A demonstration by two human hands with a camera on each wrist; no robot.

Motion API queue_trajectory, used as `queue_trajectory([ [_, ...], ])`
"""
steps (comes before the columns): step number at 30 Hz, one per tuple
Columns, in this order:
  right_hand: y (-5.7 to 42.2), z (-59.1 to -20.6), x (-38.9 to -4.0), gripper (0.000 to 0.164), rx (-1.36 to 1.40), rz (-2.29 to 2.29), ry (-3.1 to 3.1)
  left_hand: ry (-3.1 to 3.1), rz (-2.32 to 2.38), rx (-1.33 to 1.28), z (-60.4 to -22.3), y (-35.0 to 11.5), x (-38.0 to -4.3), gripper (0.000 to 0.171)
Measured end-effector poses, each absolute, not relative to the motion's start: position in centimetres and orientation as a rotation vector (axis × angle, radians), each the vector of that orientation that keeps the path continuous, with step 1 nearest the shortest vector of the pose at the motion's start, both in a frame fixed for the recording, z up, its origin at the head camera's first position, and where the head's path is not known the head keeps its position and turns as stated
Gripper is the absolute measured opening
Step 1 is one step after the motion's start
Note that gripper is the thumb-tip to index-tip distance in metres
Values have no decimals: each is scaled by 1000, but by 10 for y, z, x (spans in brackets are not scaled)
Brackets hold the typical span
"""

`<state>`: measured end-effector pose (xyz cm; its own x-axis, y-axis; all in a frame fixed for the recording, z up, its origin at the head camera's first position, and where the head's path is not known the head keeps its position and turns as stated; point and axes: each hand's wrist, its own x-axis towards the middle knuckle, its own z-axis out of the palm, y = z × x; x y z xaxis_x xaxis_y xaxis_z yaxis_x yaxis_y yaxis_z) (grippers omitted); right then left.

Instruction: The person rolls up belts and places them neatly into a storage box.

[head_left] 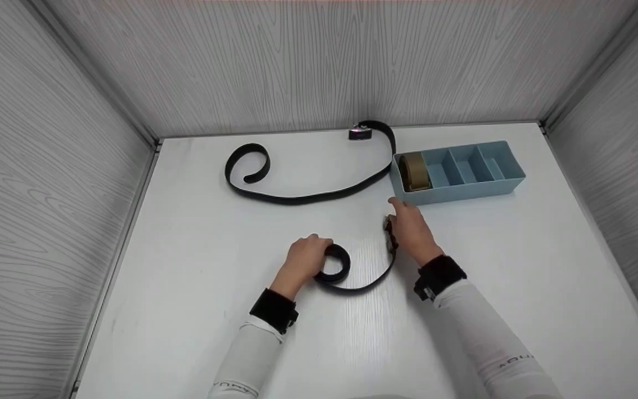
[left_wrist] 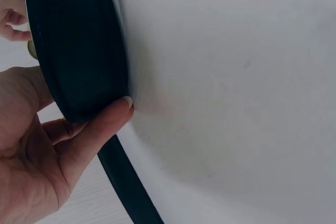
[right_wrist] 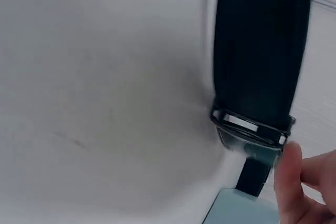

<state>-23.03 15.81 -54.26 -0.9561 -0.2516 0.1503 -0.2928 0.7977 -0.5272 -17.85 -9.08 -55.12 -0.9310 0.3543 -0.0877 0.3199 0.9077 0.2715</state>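
Observation:
A black belt (head_left: 360, 290) stands on its edge on the white table, rolled into a coil at one end. My left hand (head_left: 306, 256) holds the coil (left_wrist: 79, 40) from its left side, thumb and fingers at its edge. From the coil, the strap curves right to a metal buckle (right_wrist: 249, 129). Beside that buckle is my right hand (head_left: 413, 230), its fingertips right at the buckle's side and its fingers not wrapped around it.
Behind lies a second black belt (head_left: 297, 200), loosely curved, with a shiny buckle (head_left: 360, 133) by the back wall. A blue divided box (head_left: 463, 192) stands at the right, a rolled brown belt (head_left: 417, 170) in its leftmost compartment. Grey panels enclose the table.

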Motion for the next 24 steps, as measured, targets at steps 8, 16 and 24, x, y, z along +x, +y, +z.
queue_trajectory([
  [8, 141, -517, -188, 36, 1013, 786, -3001, 2948, 394, 540, -552, -92, -180, 22],
  [16, 120, -528, -146, 15, 1480, 465, -2981, 2945, 399, 540, -551, -94, -179, 21],
  [24, 121, -543, -155, 7, 1358, 280, -2783, 2899, 394, 620, -548, -95, -181, 27],
])
